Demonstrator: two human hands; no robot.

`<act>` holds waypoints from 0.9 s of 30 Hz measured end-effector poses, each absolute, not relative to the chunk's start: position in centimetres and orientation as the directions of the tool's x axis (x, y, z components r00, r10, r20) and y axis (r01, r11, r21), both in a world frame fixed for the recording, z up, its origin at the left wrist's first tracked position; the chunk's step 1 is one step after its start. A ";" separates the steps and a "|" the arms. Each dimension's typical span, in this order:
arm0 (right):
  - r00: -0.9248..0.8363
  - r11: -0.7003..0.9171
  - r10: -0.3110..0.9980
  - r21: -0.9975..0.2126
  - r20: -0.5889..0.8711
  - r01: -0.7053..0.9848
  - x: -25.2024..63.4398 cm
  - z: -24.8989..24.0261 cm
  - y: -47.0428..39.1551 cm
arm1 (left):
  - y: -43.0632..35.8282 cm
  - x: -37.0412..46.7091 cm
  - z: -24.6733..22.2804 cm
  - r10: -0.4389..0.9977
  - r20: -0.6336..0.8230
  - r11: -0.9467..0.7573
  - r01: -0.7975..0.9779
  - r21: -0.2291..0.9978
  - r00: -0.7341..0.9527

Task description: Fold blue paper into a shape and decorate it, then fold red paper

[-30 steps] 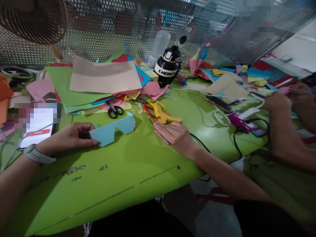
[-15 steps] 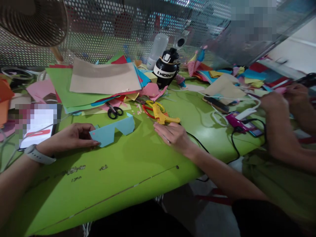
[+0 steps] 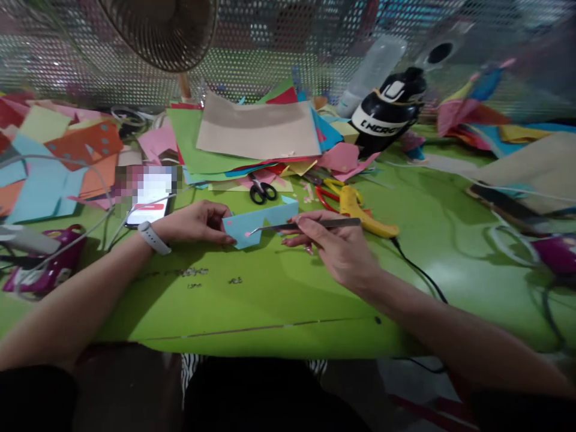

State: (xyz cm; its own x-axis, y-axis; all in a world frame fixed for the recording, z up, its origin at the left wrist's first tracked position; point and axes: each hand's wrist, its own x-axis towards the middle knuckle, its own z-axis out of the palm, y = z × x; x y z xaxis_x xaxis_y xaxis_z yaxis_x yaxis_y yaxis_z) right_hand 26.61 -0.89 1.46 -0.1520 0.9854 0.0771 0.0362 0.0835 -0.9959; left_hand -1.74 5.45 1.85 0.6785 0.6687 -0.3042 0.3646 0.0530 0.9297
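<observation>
My left hand (image 3: 209,222) pinches the left end of a light blue paper cutout (image 3: 240,227) shaped like glasses, held just above the green table (image 3: 270,300). One small pink dot shows near the cutout's upper left corner. My right hand (image 3: 337,243) grips a pair of metal tweezers (image 3: 326,223), whose tip points left onto the cutout. At that tip lies a second pink dot (image 3: 247,234); whether it is stuck to the paper I cannot tell. Behind my right hand rests a yellow glue gun (image 3: 360,210).
Black scissors (image 3: 263,191) lie before a stack of coloured paper (image 3: 256,129). A phone (image 3: 153,195) lies beyond my left wrist. Farther back stand a black bottle (image 3: 387,114) and a fan (image 3: 162,30). The glue gun's cord (image 3: 420,270) runs off the front edge.
My right hand has come left, bringing the tweezers over the blue cutout, and a second pink dot now shows there. The view has turned right-to-left, so the co-worker's arms are out of sight.
</observation>
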 end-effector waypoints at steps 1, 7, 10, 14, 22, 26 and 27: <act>-0.167 0.079 0.983 -0.997 0.075 0.020 25.8 1.1 -0.8 | 5.4 -1.7 1.8 0.663 -0.300 0.061 0.350 0.935 0.685; -0.212 0.063 0.974 -0.996 0.075 -0.063 24.4 -0.4 -0.5 | 5.2 -1.4 1.9 0.667 -0.298 0.078 0.334 0.939 0.683; -0.195 0.080 0.977 -0.995 0.088 -0.052 24.6 -0.6 -0.6 | 5.1 -1.3 1.9 0.664 -0.293 0.084 0.321 0.943 0.688; -0.165 0.097 0.982 -0.995 0.093 0.011 24.5 -0.7 -0.8 | 5.1 -1.3 1.7 0.673 -0.298 0.095 0.320 0.943 0.677; -0.117 0.090 0.989 -0.996 0.090 -0.008 24.1 -0.7 -0.9 | 5.0 -1.1 1.4 0.695 -0.294 0.113 0.304 0.946 0.656; -0.127 0.082 0.988 -0.996 0.086 -0.038 24.1 -0.7 -1.0 | 4.8 -0.9 1.6 0.699 -0.298 0.133 0.291 0.947 0.650; -0.130 0.079 0.988 -0.995 0.086 -0.053 24.1 -0.7 -1.1 | 4.8 -0.8 1.7 0.700 -0.302 0.139 0.292 0.946 0.647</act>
State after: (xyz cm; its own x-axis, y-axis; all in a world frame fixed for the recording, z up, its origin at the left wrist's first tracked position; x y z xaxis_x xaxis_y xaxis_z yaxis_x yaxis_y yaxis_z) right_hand 24.13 -1.07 -0.68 -0.1304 0.9877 0.0858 -0.0531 0.0794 -0.9954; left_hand -0.79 4.78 1.71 0.6466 0.7003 -0.3024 0.2923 0.1387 0.9462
